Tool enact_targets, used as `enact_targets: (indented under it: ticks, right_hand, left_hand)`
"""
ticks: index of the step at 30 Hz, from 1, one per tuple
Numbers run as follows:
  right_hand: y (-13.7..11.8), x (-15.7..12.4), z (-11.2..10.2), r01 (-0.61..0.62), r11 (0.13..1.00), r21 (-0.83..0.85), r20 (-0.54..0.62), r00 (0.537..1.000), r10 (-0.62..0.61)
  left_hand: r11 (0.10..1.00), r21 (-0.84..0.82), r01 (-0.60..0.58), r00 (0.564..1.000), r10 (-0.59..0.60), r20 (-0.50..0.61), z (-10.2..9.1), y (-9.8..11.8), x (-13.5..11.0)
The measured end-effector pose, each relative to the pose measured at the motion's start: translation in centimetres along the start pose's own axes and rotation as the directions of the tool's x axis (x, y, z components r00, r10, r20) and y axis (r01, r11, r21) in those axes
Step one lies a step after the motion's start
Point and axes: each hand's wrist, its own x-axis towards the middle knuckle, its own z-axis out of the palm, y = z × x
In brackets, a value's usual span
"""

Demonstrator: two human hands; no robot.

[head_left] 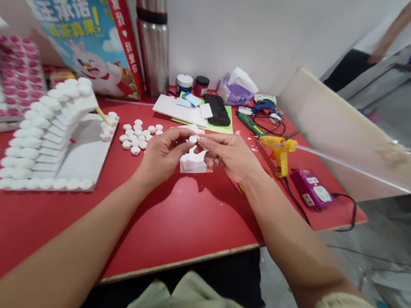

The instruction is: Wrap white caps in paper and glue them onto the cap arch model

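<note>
Disc (193, 139), small and white, sits left of the yellow glue gun (279, 151), pinched by left hand (163, 152) and right hand (232, 154), fingers (180, 133) drawn in tight! A lopsided squeeze could pop it loose; a swinging right elbow could snag the gun's cord (295, 197).

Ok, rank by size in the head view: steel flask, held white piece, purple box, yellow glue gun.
1. Steel flask
2. Purple box and yellow glue gun, too alike to rank
3. White piece
</note>
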Motion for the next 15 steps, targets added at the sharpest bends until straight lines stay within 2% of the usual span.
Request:
enact_targets:
  ticks: [5, 7, 9, 11, 13, 14, 15]
  right_hand:
    - [-0.2, -0.3, 0.3, 0.059, 0.991, -0.119, -0.091, 0.993, -0.070]
    - [-0.2, -0.5, 0.5, 0.112, 0.963, -0.243, -0.135, 0.980, -0.148]
    - [-0.1, -0.7, 0.8, 0.196, 0.877, -0.439, -0.145, 0.948, -0.284]
    - [0.2, -0.9, 1.1, 0.285, 0.711, -0.643, -0.096, 0.891, -0.444]
    - [0.5, -0.9, 1.3, 0.331, 0.550, -0.767, -0.027, 0.839, -0.543]
    - [0.7, -0.8, 1.3, 0.336, 0.519, -0.786, -0.006, 0.835, -0.550]
    - [0.8, -0.7, 1.3, 0.328, 0.538, -0.777, -0.004, 0.852, -0.524]
  left_hand:
    - [0.999, -0.029, 0.044, 0.999, -0.043, 0.004, 0.2, 0.1, -0.1]
    - [0.995, -0.068, 0.067, 0.998, -0.067, -0.004, 0.5, 0.1, -0.2]
    - [0.987, -0.119, 0.104, 0.994, -0.108, -0.028, 0.9, 0.0, -0.3]
    - [0.974, -0.174, 0.146, 0.985, -0.159, -0.063, 1.2, -0.1, -0.3]
    - [0.963, -0.206, 0.174, 0.976, -0.197, -0.096, 1.4, -0.3, -0.4]
    - [0.961, -0.210, 0.180, 0.973, -0.206, -0.107, 1.4, -0.4, -0.3]
    - [0.961, -0.209, 0.182, 0.972, -0.208, -0.109, 1.3, -0.5, -0.3]
